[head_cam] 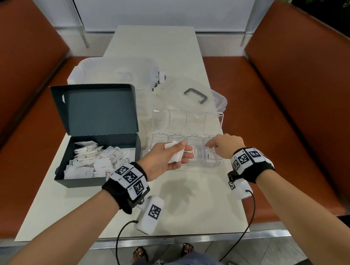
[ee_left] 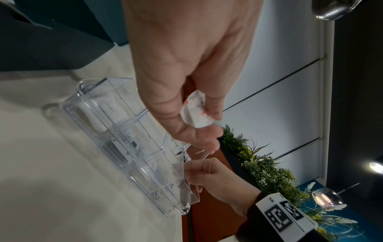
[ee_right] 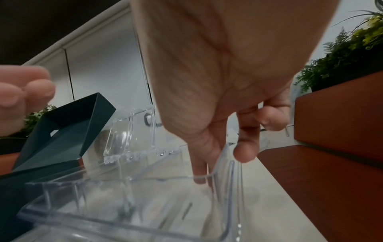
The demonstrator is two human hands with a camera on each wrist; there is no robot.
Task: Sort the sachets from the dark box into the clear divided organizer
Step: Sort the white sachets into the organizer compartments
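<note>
The left hand (head_cam: 167, 158) holds a few white sachets (head_cam: 176, 152) just over the clear organizer (head_cam: 219, 118). The right hand (head_cam: 224, 145) dips loose fingers, holding nothing, into the organizer's end pocket beside a sachet already dropped there. Many more sachets wait in the dark box (head_cam: 100, 178) beside the organizer. It looks like mid-sorting; next, pick one sachet and drop it into its pocket.

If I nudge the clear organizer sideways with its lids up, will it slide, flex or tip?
The clear organizer looks like thin rigid plastic, so it probably stays stiff. It holds few sachets, so it is likely light and slides easily on the smooth table. Its raised lids may make it tip backward.
</note>
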